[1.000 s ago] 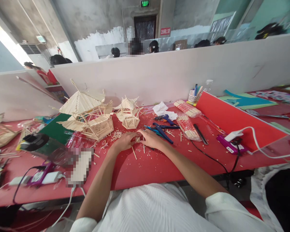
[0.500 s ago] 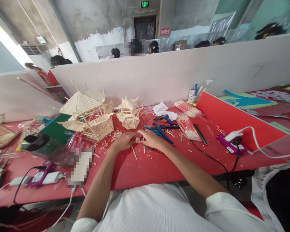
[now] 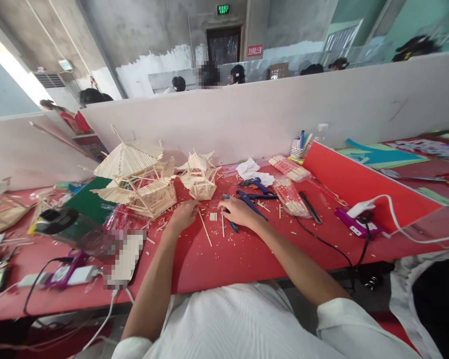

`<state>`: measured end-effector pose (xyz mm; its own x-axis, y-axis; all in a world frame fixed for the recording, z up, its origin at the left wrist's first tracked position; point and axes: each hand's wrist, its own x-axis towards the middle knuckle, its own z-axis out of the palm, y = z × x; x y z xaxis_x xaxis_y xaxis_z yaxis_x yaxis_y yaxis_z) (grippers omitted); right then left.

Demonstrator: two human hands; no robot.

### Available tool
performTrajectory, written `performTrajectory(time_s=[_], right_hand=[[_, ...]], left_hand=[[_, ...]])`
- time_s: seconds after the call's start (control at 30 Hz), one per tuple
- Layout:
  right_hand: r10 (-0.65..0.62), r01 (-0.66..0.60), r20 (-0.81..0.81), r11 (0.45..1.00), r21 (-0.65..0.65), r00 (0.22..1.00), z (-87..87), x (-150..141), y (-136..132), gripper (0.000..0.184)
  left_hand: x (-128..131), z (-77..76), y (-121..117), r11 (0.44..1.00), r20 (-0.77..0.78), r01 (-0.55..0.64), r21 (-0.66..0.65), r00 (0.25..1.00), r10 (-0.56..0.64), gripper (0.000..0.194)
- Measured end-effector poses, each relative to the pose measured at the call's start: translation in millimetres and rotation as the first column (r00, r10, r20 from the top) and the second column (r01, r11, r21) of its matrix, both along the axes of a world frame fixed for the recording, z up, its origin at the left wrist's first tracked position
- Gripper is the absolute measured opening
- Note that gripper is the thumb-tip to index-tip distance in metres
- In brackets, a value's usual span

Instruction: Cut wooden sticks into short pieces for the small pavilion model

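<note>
Between my hands a small row of short wooden sticks (image 3: 213, 216) lies flat on the red table, touched by neither. My left hand (image 3: 184, 216) rests left of it, fingers loosely bent and apart, near the upper end of a long thin stick (image 3: 205, 228). To the right, my right hand (image 3: 236, 211) has its fingers bent downward, close to another thin stick (image 3: 223, 225); nothing shows in its grasp. It partly covers the blue-handled pliers (image 3: 252, 203). Beyond the hands stand a small stick pavilion (image 3: 199, 175) and a larger stick pavilion (image 3: 134, 174).
Bagged stick bundles (image 3: 291, 197), a blue glue gun (image 3: 256, 184) and a black pen-like tool (image 3: 310, 207) lie right. A red board (image 3: 366, 184) stands farther right. Left are a bottle (image 3: 67, 227), a phone (image 3: 125, 259) and a purple power strip (image 3: 65, 269). Wood scraps litter the table.
My hands have moved apart and off the row of short sticks, which now lies uncovered. More of the long stick beside my left hand shows.
</note>
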<state>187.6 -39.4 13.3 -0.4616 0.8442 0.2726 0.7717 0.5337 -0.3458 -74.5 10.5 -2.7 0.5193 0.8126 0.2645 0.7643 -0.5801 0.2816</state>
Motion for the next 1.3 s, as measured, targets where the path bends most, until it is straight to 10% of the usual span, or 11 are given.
performTrajectory(time_s=[0.27, 0.6, 1.3], right_hand=[[0.003, 0.003, 0.210, 0.999, -0.032, 0.978, 3.5, -10, -9, 0.015], [-0.121, 0.142, 0.331, 0.989, -0.041, 0.936, 13.2, -31, -26, 0.035], [-0.248, 0.276, 0.272, 0.959, -0.067, 0.930, 19.6, -30, -29, 0.032]], left_hand=[[7, -3.4, -3, 0.999, -0.010, 0.002, 0.035, 1.000, -0.002, 0.020], [30, 3.2, -20, 0.932, 0.033, 0.363, 0.019, 0.931, -0.363, 0.034], [21, 1.5, -16, 0.944, 0.012, 0.329, -0.012, 0.944, -0.329, 0.047]])
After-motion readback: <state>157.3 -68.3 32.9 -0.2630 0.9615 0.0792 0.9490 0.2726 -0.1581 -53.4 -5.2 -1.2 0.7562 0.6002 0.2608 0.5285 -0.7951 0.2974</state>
